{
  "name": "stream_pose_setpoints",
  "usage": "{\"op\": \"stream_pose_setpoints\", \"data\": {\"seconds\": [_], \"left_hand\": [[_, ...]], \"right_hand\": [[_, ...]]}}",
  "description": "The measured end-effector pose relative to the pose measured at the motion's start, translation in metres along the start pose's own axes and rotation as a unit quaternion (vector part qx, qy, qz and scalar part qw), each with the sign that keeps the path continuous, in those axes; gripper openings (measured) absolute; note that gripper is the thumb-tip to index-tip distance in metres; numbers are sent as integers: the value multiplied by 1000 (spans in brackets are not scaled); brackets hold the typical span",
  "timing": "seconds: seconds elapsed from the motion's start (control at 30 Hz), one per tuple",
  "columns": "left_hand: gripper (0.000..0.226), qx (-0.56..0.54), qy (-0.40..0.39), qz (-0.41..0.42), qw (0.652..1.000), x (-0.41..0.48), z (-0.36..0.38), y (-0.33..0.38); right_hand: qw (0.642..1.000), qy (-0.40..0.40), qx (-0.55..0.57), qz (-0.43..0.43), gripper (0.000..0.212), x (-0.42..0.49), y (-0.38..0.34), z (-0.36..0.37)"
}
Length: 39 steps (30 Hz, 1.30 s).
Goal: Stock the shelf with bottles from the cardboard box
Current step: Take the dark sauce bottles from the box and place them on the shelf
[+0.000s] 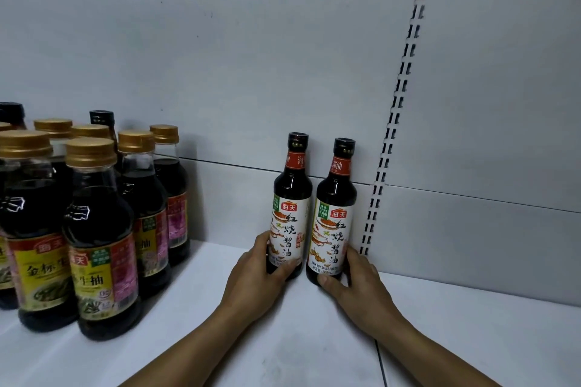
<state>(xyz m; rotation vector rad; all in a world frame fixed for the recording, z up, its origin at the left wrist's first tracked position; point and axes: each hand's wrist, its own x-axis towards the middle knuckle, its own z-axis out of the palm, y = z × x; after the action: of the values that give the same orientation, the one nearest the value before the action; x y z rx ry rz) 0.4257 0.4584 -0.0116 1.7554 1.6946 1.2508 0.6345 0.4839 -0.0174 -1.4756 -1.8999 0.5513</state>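
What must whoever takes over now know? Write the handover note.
Left hand grips the left black-capped bottle near its base; right hand grips the right black-capped bottle.
Both stand upright, side by side, on the shelf by the back panel, apart from the gold-capped bottles at left.
Done: these two placed. Left: let go, fetch more; the cardboard box is not in view.

The two tall dark bottles with black caps (290,185) are gleaming glossy, their white paper labels (330,229) looking smooth. The gold-capped clear plastic bottles (97,217) are shining too, caps looking metallic. The white shelf board (314,339) is showing matt, faintly scuffed.
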Motion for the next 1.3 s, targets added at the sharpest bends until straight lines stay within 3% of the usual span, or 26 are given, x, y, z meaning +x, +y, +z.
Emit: {"op": "stream_pose_setpoints", "data": {"seconds": [0.13,0.3,0.77,0.97,1.17,1.3], "left_hand": [[62,0,-1,0,1000,0,-1,0],[62,8,-6,4,1000,0,-1,0],[61,-5,-15,11,1000,0,-1,-2],[81,-22,27,-15,999,0,3,-2],[47,-36,120,20,992,-10,-2,11],[30,-87,126,62,986,-15,-3,26]], "right_hand": [[1000,10,-11,-12,64,3,4,3],[1000,16,16,3,75,4,9,4],[999,21,27,-1,73,-1,3,2],[998,16,63,21,66,-11,-10,-9],[992,26,104,62,70,-29,-27,-15],[992,51,88,81,70,-61,-41,-18]]}}
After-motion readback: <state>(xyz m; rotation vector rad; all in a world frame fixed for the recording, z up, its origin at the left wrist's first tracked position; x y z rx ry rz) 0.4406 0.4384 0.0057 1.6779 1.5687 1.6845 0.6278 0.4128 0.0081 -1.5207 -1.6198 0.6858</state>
